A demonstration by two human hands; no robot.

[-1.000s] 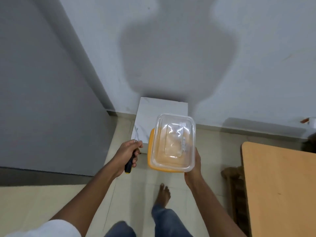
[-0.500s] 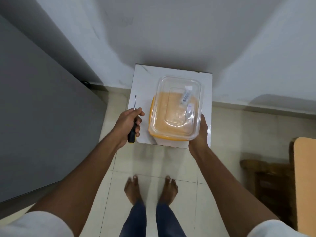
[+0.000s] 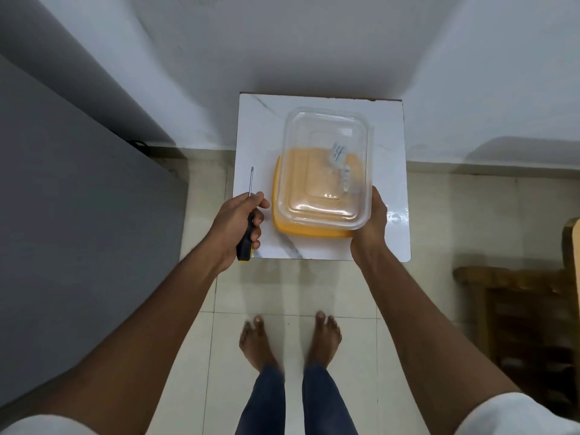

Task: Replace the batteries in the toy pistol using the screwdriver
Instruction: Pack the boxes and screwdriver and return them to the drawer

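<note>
My left hand (image 3: 239, 219) is closed around the black-and-yellow handle of a screwdriver (image 3: 248, 233), whose thin metal shaft points away from me over the left edge of a small white table (image 3: 392, 171). My right hand (image 3: 372, 226) grips the near right corner of a clear plastic container (image 3: 324, 164) with an orange-yellow lid beneath it, held just above the tabletop. A small silvery item, perhaps batteries (image 3: 338, 153), shows blurred through the plastic. No toy pistol is in view.
The white table stands against a pale wall. A grey panel (image 3: 78, 230) fills the left side. A wooden chair (image 3: 518, 324) and the edge of a wooden tabletop (image 3: 572, 243) are at the right. My bare feet (image 3: 292, 340) stand on tiled floor before the table.
I have walked up to the white table. Both hands, with the screwdriver and the container, have moved from mid-air over the floor to just over the tabletop.
</note>
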